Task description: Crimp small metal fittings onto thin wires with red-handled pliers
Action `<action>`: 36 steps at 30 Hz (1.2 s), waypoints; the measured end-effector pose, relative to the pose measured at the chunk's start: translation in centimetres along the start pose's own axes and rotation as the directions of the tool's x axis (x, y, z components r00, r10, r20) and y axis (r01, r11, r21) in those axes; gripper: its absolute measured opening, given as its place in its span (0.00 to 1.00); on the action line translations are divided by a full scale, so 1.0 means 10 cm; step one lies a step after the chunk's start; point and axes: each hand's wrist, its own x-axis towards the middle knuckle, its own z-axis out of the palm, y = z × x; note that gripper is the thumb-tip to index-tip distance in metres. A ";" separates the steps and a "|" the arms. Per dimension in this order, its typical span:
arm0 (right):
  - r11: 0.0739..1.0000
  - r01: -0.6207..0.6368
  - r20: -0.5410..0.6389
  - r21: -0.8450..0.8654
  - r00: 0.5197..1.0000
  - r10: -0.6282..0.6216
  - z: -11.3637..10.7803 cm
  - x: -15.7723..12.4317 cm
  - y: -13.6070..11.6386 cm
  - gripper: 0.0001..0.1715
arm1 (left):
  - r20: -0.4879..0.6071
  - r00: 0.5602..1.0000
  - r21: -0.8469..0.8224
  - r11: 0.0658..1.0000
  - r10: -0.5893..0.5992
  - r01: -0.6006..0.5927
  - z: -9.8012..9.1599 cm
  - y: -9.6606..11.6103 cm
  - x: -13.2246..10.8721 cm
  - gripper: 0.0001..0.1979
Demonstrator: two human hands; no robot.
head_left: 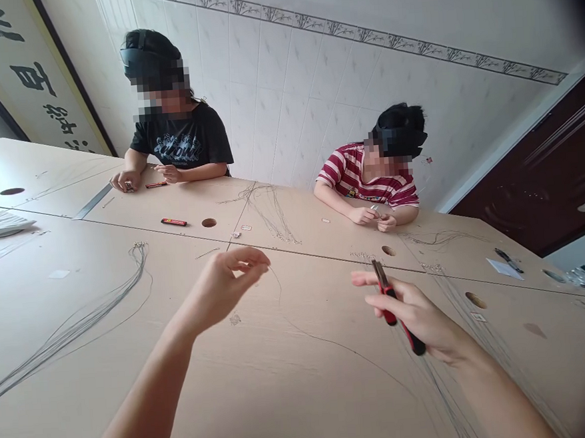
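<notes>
Your left hand [221, 284] is pinching a thin wire [354, 353] between thumb and fingertips, above the counter [284, 393]. The wire hangs from that pinch and appears to run on across the bare surface towards your right side. Such a fine strand probably needs a fingertip grip, as a fuller grasp would hide its end.

Your right hand [414, 310] is curled loosely around red-and-black pliers [391, 315], its forefinger extended beside them and their nose pointing away from you. You likely hold them low in the palm so the fingertips stay free.

Farther left lies a bundle of wires [138, 263], its ends gathered together, perhaps so that single strands come away untangled. More loose wires [445, 402] stretch beneath and beyond your right forearm, presumably laid lengthwise for the same reason.

Counting, you have one pair of pliers and one wire in the pinch; the strands in the bundles are too fine to number. Across from you sit two co-workers, one in a black T-shirt [186, 136], one in a striped shirt [342, 169]. Two red cases, one near [174, 222] and one far [156, 184], lie on their side.
</notes>
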 end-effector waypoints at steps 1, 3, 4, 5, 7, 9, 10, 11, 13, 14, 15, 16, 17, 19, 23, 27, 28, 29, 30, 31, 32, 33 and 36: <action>0.997 0.049 -0.004 0.063 0.999 -0.049 0.11 0.05 -0.08 0.21 | 0.039 0.999 0.009 1.000 0.025 -0.026 0.05 0.02 -0.03 0.09; 0.976 0.114 0.048 0.188 0.991 -0.125 0.36 0.13 -0.24 0.22 | 0.099 0.992 0.019 0.997 0.074 -0.076 0.12 0.06 -0.07 0.10; 0.964 0.128 0.089 0.234 0.984 -0.152 0.49 0.15 -0.32 0.23 | 0.120 0.988 0.026 0.995 0.097 -0.101 0.14 0.08 -0.09 0.10; 0.957 0.124 0.148 0.262 0.975 -0.167 0.61 0.17 -0.38 0.22 | 0.133 0.984 0.034 0.991 0.120 -0.126 0.16 0.09 -0.10 0.11; 0.935 0.129 0.233 0.331 0.949 -0.214 0.83 0.21 -0.47 0.20 | 0.136 0.976 0.051 0.982 0.172 -0.180 0.16 0.10 -0.12 0.11; 0.922 0.148 0.274 0.357 0.927 -0.255 0.98 0.26 -0.51 0.16 | 0.125 0.971 0.078 0.974 0.203 -0.214 0.14 0.10 -0.13 0.11; 0.921 0.152 0.276 0.359 0.925 -0.261 1.03 0.28 -0.50 0.16 | 0.115 0.973 0.097 0.973 0.199 -0.211 0.13 0.09 -0.13 0.11; 0.922 0.151 0.269 0.355 0.928 -0.256 1.06 0.30 -0.49 0.15 | 0.102 0.978 0.118 0.974 0.183 -0.194 0.11 0.09 -0.12 0.10; 0.924 0.144 0.238 0.353 0.942 -0.238 1.08 0.34 -0.45 0.15 | 0.080 0.988 0.157 0.977 0.133 -0.144 0.10 0.09 -0.12 0.10; 0.924 0.143 0.222 0.354 0.947 -0.231 1.07 0.36 -0.43 0.15 | 0.076 0.991 0.172 0.977 0.112 -0.124 0.09 0.08 -0.12 0.11; 0.923 0.144 0.206 0.356 0.951 -0.228 1.07 0.37 -0.41 0.15 | 0.083 0.992 0.184 0.976 0.099 -0.113 0.09 0.08 -0.12 0.12; 0.923 0.146 0.196 0.357 0.954 -0.227 1.06 0.38 -0.39 0.16 | 0.099 0.991 0.196 0.974 0.094 -0.112 0.09 0.07 -0.13 0.13; 0.923 0.148 0.191 0.356 0.955 -0.227 1.05 0.38 -0.38 0.17 | 0.117 0.989 0.209 0.971 0.093 -0.117 0.09 0.07 -0.13 0.14; 0.928 0.141 0.199 0.344 0.955 -0.219 1.04 0.38 -0.36 0.17 | 0.151 0.983 0.238 0.961 0.105 -0.139 0.10 0.05 -0.12 0.15; 0.935 0.119 0.234 0.333 0.950 -0.205 1.03 0.36 -0.32 0.15 | 0.198 0.968 0.299 0.931 0.154 -0.209 0.10 0.03 -0.11 0.15; 0.913 0.069 0.293 0.402 0.935 -0.199 1.00 0.37 -0.27 0.12 | 0.216 0.958 0.299 0.921 0.189 -0.249 0.09 0.01 -0.12 0.16; 0.901 0.047 0.317 0.431 0.927 -0.200 0.99 0.37 -0.26 0.11 | 0.214 0.956 0.289 0.921 0.202 -0.259 0.09 0.01 -0.12 0.16; 0.885 0.019 0.345 0.465 0.917 -0.201 0.98 0.38 -0.24 0.11 | 0.210 0.954 0.278 0.922 0.214 -0.268 0.09 0.01 -0.12 0.16; 0.865 -0.014 0.373 0.501 0.905 -0.202 0.98 0.38 -0.23 0.10 | 0.208 0.953 0.263 0.926 0.221 -0.272 0.09 0.01 -0.13 0.16; 0.844 -0.050 0.404 0.534 0.892 -0.203 0.97 0.38 -0.21 0.09 | 0.208 0.953 0.246 0.931 0.222 -0.270 0.09 0.01 -0.13 0.16; 0.821 -0.087 0.432 0.564 0.878 -0.204 0.97 0.38 -0.20 0.09 | 0.208 0.954 0.225 0.938 0.217 -0.262 0.10 0.01 -0.12 0.15; 0.800 -0.122 0.459 0.587 0.864 -0.205 0.97 0.38 -0.18 0.08 | 0.211 0.956 0.199 0.948 0.205 -0.247 0.10 0.00 -0.12 0.14; 0.760 -0.191 0.511 0.621 0.834 -0.208 0.98 0.37 -0.15 0.07 | 0.217 0.965 0.105 0.980 0.145 -0.170 0.11 0.00 -0.10 0.14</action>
